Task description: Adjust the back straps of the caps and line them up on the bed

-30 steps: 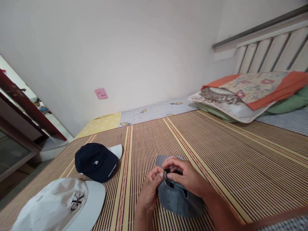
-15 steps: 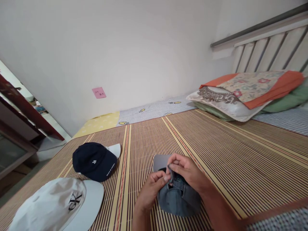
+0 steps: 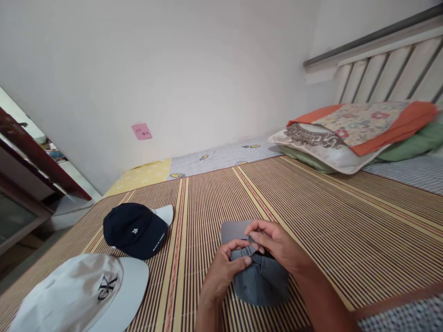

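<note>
Pinching, both hands | rounded grey fabric cap | striped slatted mat

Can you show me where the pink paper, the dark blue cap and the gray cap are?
Pink paper (image 3: 141, 132): head view, the middle of the sheet.
Dark blue cap (image 3: 133, 228): head view, the front of its rounded top.
Gray cap (image 3: 262, 282): head view, its rounded part, not the brim.

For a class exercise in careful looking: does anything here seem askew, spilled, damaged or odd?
One oddity: a white brim juts out from behind the navy cap, whose own brim looks dark. It may not belong to that cap; I cannot tell. The grey cap shows no visible damage, and I see no spill.
</note>
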`<state>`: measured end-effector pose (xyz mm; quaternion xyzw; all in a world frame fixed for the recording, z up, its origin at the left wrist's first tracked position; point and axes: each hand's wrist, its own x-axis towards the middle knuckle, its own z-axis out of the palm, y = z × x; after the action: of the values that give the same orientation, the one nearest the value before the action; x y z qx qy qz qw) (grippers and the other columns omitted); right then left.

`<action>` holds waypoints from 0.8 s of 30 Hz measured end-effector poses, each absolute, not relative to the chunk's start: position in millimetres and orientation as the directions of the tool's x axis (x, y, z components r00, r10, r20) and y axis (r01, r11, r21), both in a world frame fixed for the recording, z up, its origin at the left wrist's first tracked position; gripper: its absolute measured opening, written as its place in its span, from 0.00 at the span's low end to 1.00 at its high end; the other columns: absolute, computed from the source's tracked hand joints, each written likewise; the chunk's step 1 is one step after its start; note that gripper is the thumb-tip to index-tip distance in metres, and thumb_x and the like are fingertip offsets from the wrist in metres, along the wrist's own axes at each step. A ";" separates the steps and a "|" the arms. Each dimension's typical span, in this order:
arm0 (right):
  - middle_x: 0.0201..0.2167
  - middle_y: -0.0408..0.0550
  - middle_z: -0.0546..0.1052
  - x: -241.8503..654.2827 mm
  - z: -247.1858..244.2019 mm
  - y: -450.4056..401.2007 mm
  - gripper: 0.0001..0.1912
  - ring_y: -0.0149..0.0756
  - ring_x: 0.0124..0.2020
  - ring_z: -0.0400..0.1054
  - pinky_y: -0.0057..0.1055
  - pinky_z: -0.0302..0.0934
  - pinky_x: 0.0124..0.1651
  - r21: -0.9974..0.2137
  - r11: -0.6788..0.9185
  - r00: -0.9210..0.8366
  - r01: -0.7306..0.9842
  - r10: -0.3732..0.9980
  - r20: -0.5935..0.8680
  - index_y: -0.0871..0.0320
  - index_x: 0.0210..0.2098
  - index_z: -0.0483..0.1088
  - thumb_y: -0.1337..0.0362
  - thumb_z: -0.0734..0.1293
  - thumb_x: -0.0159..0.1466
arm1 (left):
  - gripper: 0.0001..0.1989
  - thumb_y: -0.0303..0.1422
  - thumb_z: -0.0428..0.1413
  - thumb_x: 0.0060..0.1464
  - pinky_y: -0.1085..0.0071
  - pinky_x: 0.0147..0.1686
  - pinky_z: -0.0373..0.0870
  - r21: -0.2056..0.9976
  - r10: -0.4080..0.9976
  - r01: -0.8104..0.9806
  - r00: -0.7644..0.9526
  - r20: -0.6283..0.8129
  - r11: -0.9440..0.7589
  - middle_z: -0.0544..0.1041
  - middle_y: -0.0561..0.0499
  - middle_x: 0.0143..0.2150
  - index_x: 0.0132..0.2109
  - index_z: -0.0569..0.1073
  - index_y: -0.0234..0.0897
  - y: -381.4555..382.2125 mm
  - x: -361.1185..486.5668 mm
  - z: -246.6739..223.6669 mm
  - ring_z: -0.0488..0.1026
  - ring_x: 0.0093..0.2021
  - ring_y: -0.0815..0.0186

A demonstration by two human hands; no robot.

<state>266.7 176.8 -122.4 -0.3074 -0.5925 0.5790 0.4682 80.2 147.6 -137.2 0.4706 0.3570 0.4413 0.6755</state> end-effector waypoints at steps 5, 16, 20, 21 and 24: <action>0.25 0.39 0.70 271.7 -126.7 178.6 0.12 0.29 0.25 0.62 0.28 0.57 0.30 -0.974 0.158 -0.345 -0.163 0.916 0.206 0.57 0.42 0.75 0.54 0.68 0.68 | 0.20 0.42 0.71 0.46 0.72 0.40 0.62 0.947 0.928 -0.263 0.363 -0.078 0.183 0.80 0.47 0.42 0.46 0.83 0.38 148.1 81.0 -141.7 0.70 0.39 0.65; 0.31 0.43 0.74 287.5 -101.3 168.5 0.06 0.35 0.33 0.66 0.31 0.60 0.37 -0.962 0.271 -0.345 -0.027 0.901 0.263 0.55 0.34 0.74 0.60 0.69 0.63 | 0.20 0.44 0.70 0.51 0.75 0.29 0.54 0.905 0.912 -0.373 0.408 -0.041 0.207 0.68 0.56 0.29 0.37 0.71 0.36 149.3 93.7 -154.7 0.60 0.27 0.72; 0.28 0.41 0.73 289.7 -94.0 161.5 0.05 0.33 0.30 0.62 0.30 0.56 0.33 -0.953 0.275 -0.363 0.131 0.907 0.212 0.55 0.34 0.76 0.63 0.67 0.63 | 0.18 0.42 0.69 0.52 0.74 0.32 0.57 0.907 0.924 -0.382 0.383 -0.017 0.175 0.69 0.55 0.30 0.37 0.72 0.36 149.7 98.9 -154.0 0.62 0.29 0.71; 0.27 0.41 0.72 289.2 -92.8 160.0 0.05 0.32 0.29 0.61 0.30 0.54 0.32 -0.944 0.281 -0.362 0.171 0.909 0.205 0.55 0.33 0.76 0.64 0.67 0.62 | 0.17 0.42 0.70 0.52 0.74 0.34 0.59 0.906 0.929 -0.391 0.371 -0.003 0.159 0.71 0.54 0.32 0.37 0.72 0.36 149.8 100.3 -153.5 0.64 0.31 0.70; 0.24 0.39 0.70 286.8 -90.9 157.2 0.05 0.31 0.27 0.59 0.30 0.51 0.30 -0.918 0.308 -0.347 0.251 0.914 0.211 0.54 0.31 0.76 0.66 0.67 0.61 | 0.16 0.40 0.70 0.52 0.73 0.40 0.63 0.903 0.939 -0.415 0.342 0.040 0.112 0.74 0.51 0.37 0.36 0.73 0.36 150.0 103.5 -151.9 0.69 0.38 0.67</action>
<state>286.8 157.2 -90.9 -0.4126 -0.7055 0.4194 0.3951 103.5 150.0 -151.9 0.4476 0.2925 0.4934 0.6861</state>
